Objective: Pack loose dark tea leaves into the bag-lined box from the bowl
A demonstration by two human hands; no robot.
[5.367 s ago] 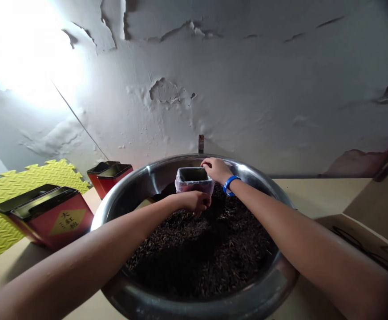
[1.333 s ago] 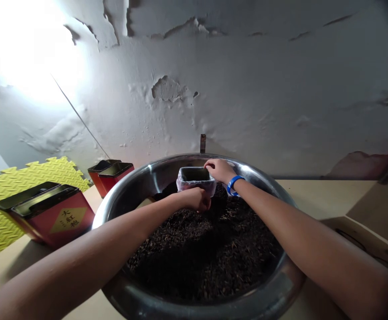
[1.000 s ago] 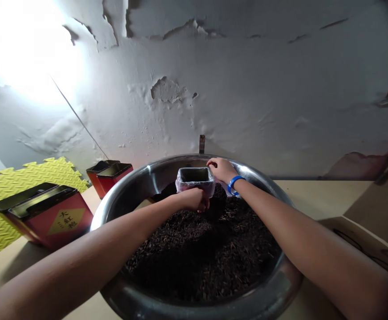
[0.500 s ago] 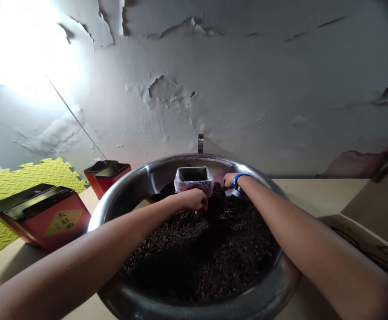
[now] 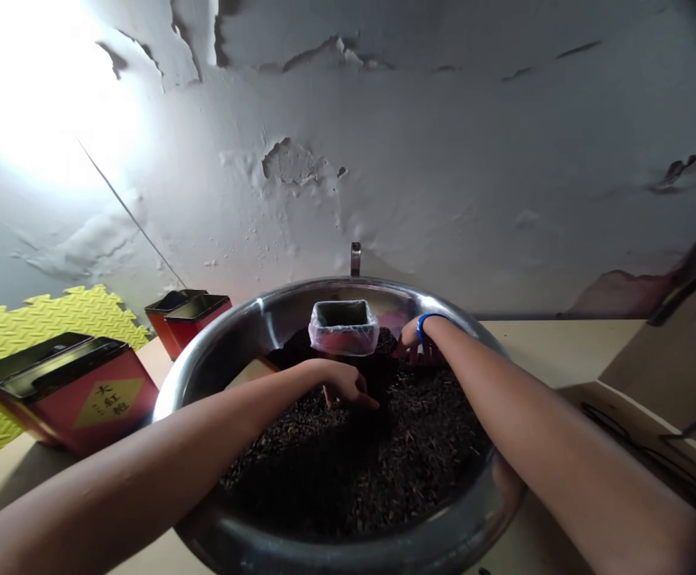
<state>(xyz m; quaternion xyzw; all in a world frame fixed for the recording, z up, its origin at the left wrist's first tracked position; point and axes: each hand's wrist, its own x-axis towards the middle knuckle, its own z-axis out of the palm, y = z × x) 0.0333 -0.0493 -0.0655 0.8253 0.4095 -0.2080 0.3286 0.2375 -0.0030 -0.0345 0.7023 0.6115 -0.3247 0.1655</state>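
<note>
A wide steel basin (image 5: 348, 551) holds a bed of dark, loose tea leaves (image 5: 384, 471). My left hand (image 5: 346, 385) is low over the leaves near the middle, palm down with its fingers apart. To its right, by the basin's far wall, my right hand (image 5: 413, 339) reaches down to the leaves, fingers spread and tips partly hidden. A blue band circles that wrist. Between and beyond both hands, a rectangular tin (image 5: 344, 329) wrapped in clear plastic stands upright on the leaves, its top open. Part of a flat tan object (image 5: 251, 372) shows behind my left forearm.
Red and black tea tins with yellow labels (image 5: 93, 395) stand left of the basin, and smaller red tins (image 5: 186, 319) behind them. A yellow foam mat (image 5: 78, 307) lies at far left. On the right is an open cardboard box (image 5: 671, 359). A peeling wall (image 5: 432, 176) rises behind.
My left hand has gone down toward the leaves, and its curled fingers have spread. My right hand has also lowered and opened its fingers. The view has shifted slightly.
</note>
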